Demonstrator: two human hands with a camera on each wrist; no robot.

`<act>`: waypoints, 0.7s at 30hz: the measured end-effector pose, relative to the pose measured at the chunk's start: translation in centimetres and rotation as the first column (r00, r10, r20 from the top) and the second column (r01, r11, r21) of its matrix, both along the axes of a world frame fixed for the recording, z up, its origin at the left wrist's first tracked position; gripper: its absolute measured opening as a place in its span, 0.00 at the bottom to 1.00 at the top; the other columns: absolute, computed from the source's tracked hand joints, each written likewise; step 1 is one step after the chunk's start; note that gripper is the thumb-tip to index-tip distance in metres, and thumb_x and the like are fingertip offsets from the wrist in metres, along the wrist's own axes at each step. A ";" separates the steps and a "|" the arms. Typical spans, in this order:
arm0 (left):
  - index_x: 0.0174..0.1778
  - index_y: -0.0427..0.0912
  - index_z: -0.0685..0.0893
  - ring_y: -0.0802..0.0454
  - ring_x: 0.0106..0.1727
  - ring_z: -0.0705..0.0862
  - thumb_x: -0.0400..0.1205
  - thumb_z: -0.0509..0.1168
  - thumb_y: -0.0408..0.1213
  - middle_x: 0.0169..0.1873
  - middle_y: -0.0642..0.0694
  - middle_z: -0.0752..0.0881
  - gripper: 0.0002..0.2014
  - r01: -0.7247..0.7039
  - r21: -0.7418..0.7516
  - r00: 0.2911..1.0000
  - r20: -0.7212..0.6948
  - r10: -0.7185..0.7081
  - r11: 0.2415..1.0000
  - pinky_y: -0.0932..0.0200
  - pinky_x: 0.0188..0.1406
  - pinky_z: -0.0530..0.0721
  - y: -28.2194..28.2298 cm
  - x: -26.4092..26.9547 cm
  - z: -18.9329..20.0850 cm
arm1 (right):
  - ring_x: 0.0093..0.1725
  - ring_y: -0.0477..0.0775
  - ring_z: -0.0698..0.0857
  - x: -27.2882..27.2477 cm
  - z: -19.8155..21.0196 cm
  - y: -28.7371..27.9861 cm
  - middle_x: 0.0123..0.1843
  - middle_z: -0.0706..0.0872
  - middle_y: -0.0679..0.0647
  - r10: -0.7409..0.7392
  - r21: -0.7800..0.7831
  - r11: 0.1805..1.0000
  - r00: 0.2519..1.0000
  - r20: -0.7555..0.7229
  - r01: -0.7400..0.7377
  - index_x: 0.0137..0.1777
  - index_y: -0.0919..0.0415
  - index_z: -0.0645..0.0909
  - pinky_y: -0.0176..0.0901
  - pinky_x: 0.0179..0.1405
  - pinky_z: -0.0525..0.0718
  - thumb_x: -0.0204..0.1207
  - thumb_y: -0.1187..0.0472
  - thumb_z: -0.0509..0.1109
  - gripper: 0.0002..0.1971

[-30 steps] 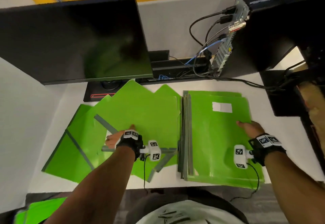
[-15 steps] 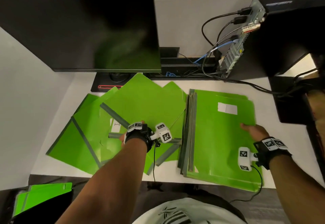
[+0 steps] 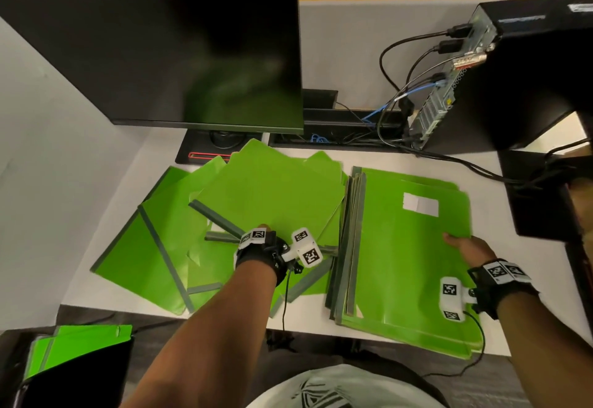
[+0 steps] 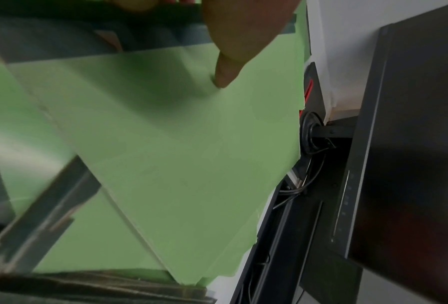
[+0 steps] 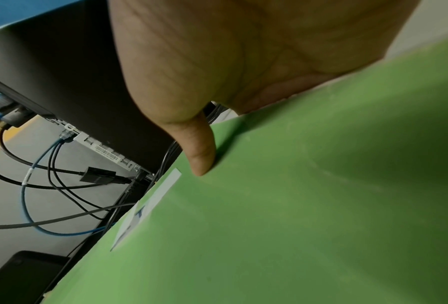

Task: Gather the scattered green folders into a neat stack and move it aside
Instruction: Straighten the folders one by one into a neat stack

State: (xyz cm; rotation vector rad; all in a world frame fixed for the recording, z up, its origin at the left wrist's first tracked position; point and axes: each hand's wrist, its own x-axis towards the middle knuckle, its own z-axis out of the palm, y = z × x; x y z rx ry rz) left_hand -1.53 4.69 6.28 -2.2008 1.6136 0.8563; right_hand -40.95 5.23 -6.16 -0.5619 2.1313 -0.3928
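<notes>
desk (image 3: 106,247) first: white, with a dark monitor (image 3: 160,55) at the far left and a computer tower (image 3: 529,80) at the far right, cables trailing between them. on the right sits the part-built stack (image 3: 401,263) of green folders, spines roughly aligned; on the left the scattered folders (image 3: 154,247) lie fanned and overlapping. top loose folder (image 3: 272,196) is tilted, its grey spine (image 3: 218,220) running diagonally. left hand (image 3: 261,236) pinches its near edge, thumb (image 4: 225,72) flat on top, fingers hidden beneath. right hand (image 3: 465,247) grips the stack's right edge, thumb (image 5: 199,148) on top, fingers tucked under. to do this well, i'd lift the folder clear rather than drag it, rotate the spine square, and keep the stack pinned
</notes>
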 end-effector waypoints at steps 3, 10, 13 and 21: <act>0.63 0.44 0.77 0.40 0.61 0.81 0.78 0.64 0.55 0.60 0.39 0.82 0.23 -0.057 -0.032 0.998 0.017 0.057 0.998 0.53 0.52 0.78 0.0 0.6 -0.8 | 0.66 0.67 0.80 0.1 0.1 0.0 0.70 0.79 0.68 0.007 0.009 1.000 1.000 -0.009 -0.007 0.71 0.70 0.76 0.47 0.60 0.73 0.77 0.50 0.70 0.29; 0.78 0.41 0.68 0.40 0.67 0.79 0.83 0.57 0.50 0.73 0.37 0.75 0.28 -0.335 0.060 0.912 -0.230 0.339 0.940 0.60 0.40 0.76 -2.5 1.4 -3.2 | 0.68 0.68 0.78 0.0 0.1 0.0 0.71 0.78 0.69 0.034 0.021 0.999 0.999 -0.028 -0.033 0.72 0.70 0.75 0.51 0.65 0.73 0.77 0.49 0.69 0.30; 0.75 0.50 0.68 0.39 0.64 0.80 0.77 0.60 0.57 0.69 0.38 0.78 0.30 -0.250 0.014 0.956 -0.156 0.249 0.968 0.50 0.56 0.79 -0.1 1.3 -3.3 | 0.68 0.69 0.78 0.0 0.1 -0.1 0.71 0.78 0.70 0.051 0.044 0.998 0.997 -0.050 -0.048 0.72 0.72 0.74 0.50 0.64 0.74 0.78 0.49 0.69 0.30; 0.79 0.43 0.61 0.38 0.67 0.79 0.83 0.56 0.42 0.69 0.34 0.77 0.27 -0.365 0.038 0.902 -0.231 0.364 0.930 0.48 0.66 0.76 1.2 1.3 -4.8 | 0.68 0.69 0.78 -1.6 0.2 -1.9 0.72 0.76 0.72 0.114 0.096 0.990 0.981 -0.156 -0.100 0.71 0.75 0.73 0.46 0.51 0.70 0.76 0.45 0.69 0.35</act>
